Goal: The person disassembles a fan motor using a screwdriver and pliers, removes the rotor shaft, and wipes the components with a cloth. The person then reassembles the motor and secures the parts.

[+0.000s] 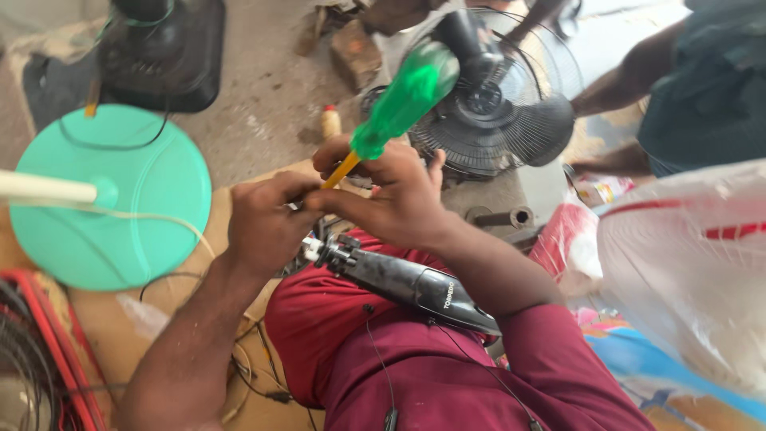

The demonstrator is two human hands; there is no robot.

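Fingers (319,199) crowd screwdriver (395,108) above clipper (415,283), fan (499,100) near

The person wears dark red trousers, and the cloth makes soft folds over the near legs. Both forearms are bare, with no sleeve to see. The left hand (263,227) and the right hand (399,195) have no gloves, rings or watch.
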